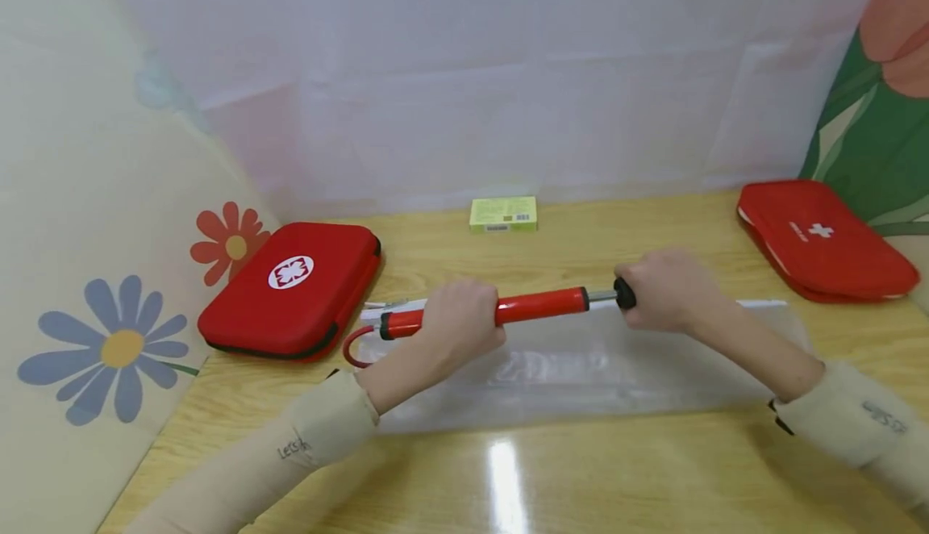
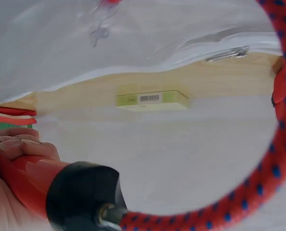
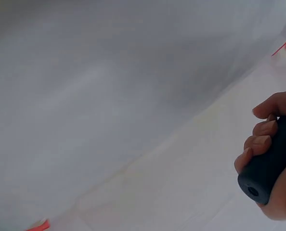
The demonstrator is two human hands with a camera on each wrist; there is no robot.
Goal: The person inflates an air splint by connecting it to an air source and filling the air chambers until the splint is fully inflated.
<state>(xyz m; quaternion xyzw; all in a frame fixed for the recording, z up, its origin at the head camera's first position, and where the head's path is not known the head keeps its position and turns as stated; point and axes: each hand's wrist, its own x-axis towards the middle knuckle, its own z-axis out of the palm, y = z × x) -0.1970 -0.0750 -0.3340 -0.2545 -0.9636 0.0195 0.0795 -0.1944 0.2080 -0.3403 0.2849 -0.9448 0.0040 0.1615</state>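
A red hand pump [image 1: 540, 306] is held nearly level above a clear plastic bag [image 1: 566, 381] on the table. My left hand [image 1: 462, 320] grips the pump's red barrel. From the barrel's left end curves a red hose [image 2: 258, 190] with blue flecks, fixed to a black end cap [image 2: 83, 195]. My right hand [image 1: 664, 292] wraps round the black handle [image 3: 266, 166] at the other end. A short length of metal rod [image 1: 601, 296] shows between barrel and handle. Where the hose's far end goes is hidden in the head view.
A red hard case [image 1: 312, 300] with a white emblem lies at left. At right is a red first-aid pouch [image 1: 835, 244] with a white cross. A yellow-green box [image 1: 503, 214] sits at the back, before a pale cloth backdrop [image 1: 435, 74]. Small metal tools [image 2: 228, 54] lie by the bag's edge.
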